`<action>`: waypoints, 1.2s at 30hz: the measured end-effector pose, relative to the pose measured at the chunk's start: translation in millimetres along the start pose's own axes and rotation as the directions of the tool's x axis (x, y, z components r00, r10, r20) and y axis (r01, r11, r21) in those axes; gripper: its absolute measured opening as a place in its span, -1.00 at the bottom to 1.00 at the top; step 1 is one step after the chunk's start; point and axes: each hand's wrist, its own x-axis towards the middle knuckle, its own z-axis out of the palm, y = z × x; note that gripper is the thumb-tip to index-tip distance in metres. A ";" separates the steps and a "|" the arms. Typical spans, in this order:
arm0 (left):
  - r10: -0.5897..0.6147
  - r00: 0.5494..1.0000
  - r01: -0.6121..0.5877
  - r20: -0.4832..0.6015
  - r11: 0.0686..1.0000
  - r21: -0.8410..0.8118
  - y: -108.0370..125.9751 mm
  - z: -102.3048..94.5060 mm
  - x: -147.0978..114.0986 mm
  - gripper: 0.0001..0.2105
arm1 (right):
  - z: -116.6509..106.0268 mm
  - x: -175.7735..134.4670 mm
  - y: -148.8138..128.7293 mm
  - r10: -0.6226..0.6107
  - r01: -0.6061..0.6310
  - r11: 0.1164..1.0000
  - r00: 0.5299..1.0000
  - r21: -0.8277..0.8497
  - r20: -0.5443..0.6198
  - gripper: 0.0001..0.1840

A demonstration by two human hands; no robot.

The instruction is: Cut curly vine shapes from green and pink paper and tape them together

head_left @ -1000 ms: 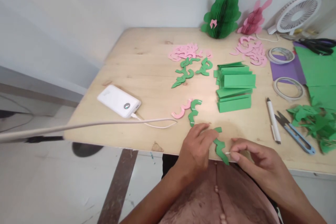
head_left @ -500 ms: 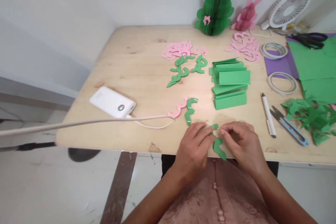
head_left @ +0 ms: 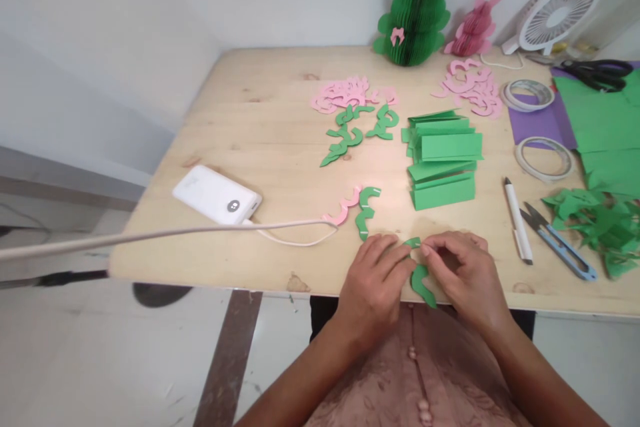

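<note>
At the table's front edge, my left hand (head_left: 377,277) rests with its fingers close together and bent over a wavy green paper strip (head_left: 423,285), holding it down. Part of that strip is hidden under the fingers. My right hand (head_left: 463,273) is closed in a pinch at the strip's upper end, by a small white mark. What sits between its thumb and finger is too small to make out. Just beyond my left hand lie another wavy green strip (head_left: 364,220) with white marks and a pink scalloped strip (head_left: 343,209).
Folded green paper (head_left: 450,147) stands ahead. Pink cutouts (head_left: 345,93) and green cutouts (head_left: 345,140) lie farther back. On the right are a white pen (head_left: 519,220), blue snips (head_left: 560,243), tape rolls (head_left: 544,159) and green scraps (head_left: 600,220). A power bank (head_left: 215,193) with a cable lies left.
The whole view has shifted slightly. Both hands stay at the green strip in nearly the same pose, with the right pinch still at its upper end.
</note>
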 end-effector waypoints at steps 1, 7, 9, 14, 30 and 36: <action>0.003 1.000 -0.003 0.001 1.000 0.002 -0.2 0.1 0.0 -0.73 | -0.2 0.0 0.2 0.000 0.000 1.000 1.000 0.001 -0.004 -0.82; 0.022 1.000 -0.022 -0.008 1.000 -0.001 -1.9 1.1 -1.7 -0.73 | -3.2 -0.3 0.8 0.005 -0.004 1.000 0.999 0.030 -0.036 -0.81; 0.018 1.000 -0.018 -0.006 1.000 -0.004 -1.8 1.2 -2.1 -0.73 | -4.4 -0.4 0.6 0.020 -0.019 0.999 0.999 0.027 -0.040 -0.80; 0.019 1.000 -0.019 -0.016 1.000 -0.003 -0.6 0.9 -1.5 -0.73 | -4.6 -1.1 1.4 0.020 -0.019 1.000 0.999 0.023 -0.040 -0.81; 0.002 1.000 -0.002 -0.028 1.000 -0.009 -0.5 0.6 -1.1 -0.71 | -2.7 -2.8 4.2 -0.004 0.005 1.000 0.999 0.016 -0.047 -0.79; -0.003 0.999 0.002 -0.048 1.000 -0.018 1.3 -1.2 0.9 -0.71 | -4.8 -5.3 1.4 0.005 -0.002 0.999 0.998 0.045 -0.067 -0.80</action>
